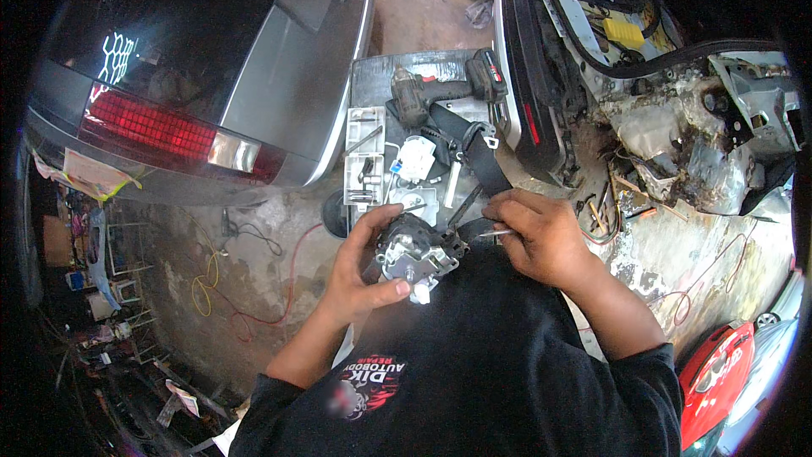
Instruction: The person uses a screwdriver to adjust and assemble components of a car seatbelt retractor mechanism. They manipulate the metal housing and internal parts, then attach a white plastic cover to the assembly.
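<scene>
The site is a vehicle repair workshop. Two cars flank the work area: the left car [296,93] presents its rear with a red tail light [152,129]; the right car [668,131] has stripped bodywork, exposing bare, soiled metal. Between them, a bench [370,78] carries a cordless power tool [416,99] and a tray [367,120] of small parts. The floor [271,241] is stained and bears loose cords. A cluttered rack [127,256] stands at the left.

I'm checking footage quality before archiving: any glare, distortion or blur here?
Head view: bright patterned glare on the dark car window; head view: fisheye curving toward a dark rim; head view: the metal mechanism in the left hand looks fairly sharp, but a patch on the black shirt is blurred.
</scene>
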A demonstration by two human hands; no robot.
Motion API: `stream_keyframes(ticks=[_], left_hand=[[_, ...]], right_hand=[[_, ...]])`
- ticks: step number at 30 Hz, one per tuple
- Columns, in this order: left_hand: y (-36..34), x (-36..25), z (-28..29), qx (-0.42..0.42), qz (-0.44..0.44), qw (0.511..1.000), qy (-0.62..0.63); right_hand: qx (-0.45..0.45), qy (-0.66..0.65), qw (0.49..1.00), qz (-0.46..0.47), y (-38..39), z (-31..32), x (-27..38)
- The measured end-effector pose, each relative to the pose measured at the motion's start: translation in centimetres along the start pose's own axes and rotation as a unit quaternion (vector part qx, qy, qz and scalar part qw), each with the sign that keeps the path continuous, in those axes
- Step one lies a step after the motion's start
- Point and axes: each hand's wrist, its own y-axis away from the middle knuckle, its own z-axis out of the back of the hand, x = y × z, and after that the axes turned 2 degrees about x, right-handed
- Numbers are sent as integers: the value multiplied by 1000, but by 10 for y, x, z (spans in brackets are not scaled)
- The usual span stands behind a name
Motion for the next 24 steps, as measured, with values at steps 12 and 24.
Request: stream_keyframes(ticks=[12,24], left_hand=[[-5,0,1,17,-8,999,-27],[3,4,3,5,-47,995,-92]], right_hand=[[33,-1,999,16,-4,4,6],[39,-6,999,-6,1,7,1]])
